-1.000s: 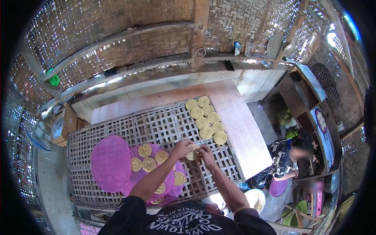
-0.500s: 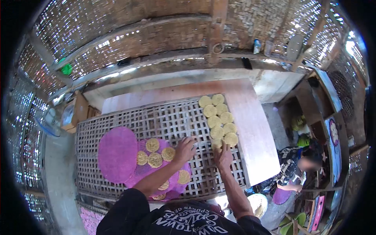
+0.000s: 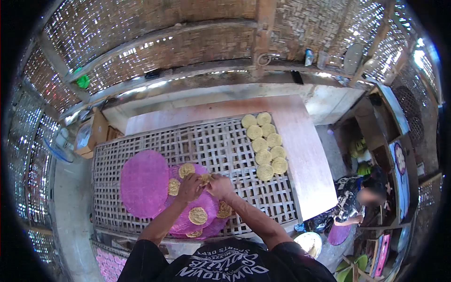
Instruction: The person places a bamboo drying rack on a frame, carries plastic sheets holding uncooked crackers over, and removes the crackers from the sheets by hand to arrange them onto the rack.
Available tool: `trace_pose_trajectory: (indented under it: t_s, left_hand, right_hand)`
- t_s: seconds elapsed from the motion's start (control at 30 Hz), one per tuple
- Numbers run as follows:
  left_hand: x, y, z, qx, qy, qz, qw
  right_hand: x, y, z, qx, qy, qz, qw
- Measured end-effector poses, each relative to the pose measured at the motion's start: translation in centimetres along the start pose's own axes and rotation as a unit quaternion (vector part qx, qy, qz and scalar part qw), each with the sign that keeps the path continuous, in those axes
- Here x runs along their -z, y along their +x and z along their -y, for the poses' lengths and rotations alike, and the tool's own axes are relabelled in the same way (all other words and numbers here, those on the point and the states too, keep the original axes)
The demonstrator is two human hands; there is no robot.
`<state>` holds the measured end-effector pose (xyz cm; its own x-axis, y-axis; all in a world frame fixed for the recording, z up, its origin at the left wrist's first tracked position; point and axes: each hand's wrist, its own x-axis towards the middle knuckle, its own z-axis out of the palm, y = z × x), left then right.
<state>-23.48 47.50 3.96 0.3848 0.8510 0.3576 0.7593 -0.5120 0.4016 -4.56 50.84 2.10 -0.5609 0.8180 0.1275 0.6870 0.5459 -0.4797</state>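
My left hand (image 3: 190, 188) and my right hand (image 3: 220, 187) meet over the pink round sheets, fingers closed on opposite sides of a round yellow patty (image 3: 206, 178). Its surface is coarse and strand-like; the fingers cover part of it. Around the hands, more such patties lie on the pink sheet (image 3: 181, 225), one (image 3: 198, 215) just below them and one (image 3: 174, 187) to the left. A second pink round sheet (image 3: 144, 184) lies bare at the left. Several patties (image 3: 265, 172) stand in two columns along the right side of the woven bamboo rack (image 3: 211, 141).
The rack rests on a pale wooden board (image 3: 314, 183). A person (image 3: 350, 202) sits low at the right, holding something pink, near a pale round basin (image 3: 309, 243). A cardboard box (image 3: 91, 134) stands at the back left. A woven wall (image 3: 197, 51) closes the back.
My right hand has left the patty columns and moved left to the pink sheets. My left hand has also moved left, and both now grip a patty there.
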Motion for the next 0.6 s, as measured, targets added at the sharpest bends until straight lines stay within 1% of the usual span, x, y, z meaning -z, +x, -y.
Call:
trace_pose_trajectory:
  t_s: [0.07, 0.1, 0.13, 0.17, 0.2, 0.23, 0.27, 0.3, 0.37, 0.43, 0.47, 0.5, 0.57, 0.6]
  left_hand:
    - [-1.1, 0.7, 1.4, 0.001, -0.023, 0.000, 1.000]
    - [-1.3, 1.6, 1.0, 0.023, -0.047, -0.003, 0.999]
    - [-1.7, 2.8, 0.6, 0.044, -0.070, -0.005, 0.997]
    - [-2.3, 4.1, 0.1, 0.065, -0.095, -0.006, 0.993]
    - [-1.7, 6.0, -1.7, 0.088, -0.139, 0.032, 0.986]
    - [-2.5, 7.5, -2.7, 0.118, -0.189, 0.067, 0.973]
    - [-3.4, 9.0, -3.8, 0.147, -0.237, 0.102, 0.955]
    - [-4.3, 10.2, -4.9, 0.174, -0.283, 0.137, 0.933]
    - [-8.9, 11.5, -6.6, 0.186, -0.337, 0.159, 0.909]
    - [-13.6, 12.6, -9.2, 0.182, -0.402, 0.150, 0.885]
    - [-14.9, 13.4, -11.0, 0.186, -0.404, 0.137, 0.885]
    - [-16.1, 14.0, -12.8, 0.191, -0.406, 0.123, 0.885]
    - [-18.7, 14.9, -15.9, 0.202, -0.393, 0.102, 0.891]
    - [-20.1, 15.3, -17.0, 0.197, -0.386, 0.096, 0.896]
  right_hand:
    - [0.5, -0.3, -1.7, -0.103, 0.173, -0.015, 0.979]
    - [0.5, -0.5, -2.5, -0.152, 0.260, -0.024, 0.953]
    - [0.7, -0.6, -3.1, -0.205, 0.316, -0.030, 0.926]
    - [0.5, -1.2, -4.2, -0.227, 0.388, -0.042, 0.892]
    - [-0.2, -2.1, -5.8, -0.247, 0.457, -0.055, 0.853]
    - [0.8, -2.9, -6.4, -0.264, 0.524, -0.068, 0.807]
    - [2.0, -4.4, -7.2, -0.271, 0.523, -0.083, 0.803]
    - [5.2, -6.0, -6.6, -0.312, 0.551, -0.104, 0.767]
    - [5.4, -9.3, -9.8, -0.318, 0.614, -0.176, 0.701]
    - [6.2, -12.4, -11.9, -0.288, 0.510, -0.214, 0.782]
    - [7.0, -13.6, -13.0, -0.338, 0.473, -0.230, 0.781]
    - [9.3, -14.5, -12.8, -0.365, 0.452, -0.241, 0.778]
    - [10.3, -16.3, -15.3, -0.377, 0.274, -0.248, 0.849]
    - [10.4, -16.7, -16.8, -0.370, 0.247, -0.262, 0.857]
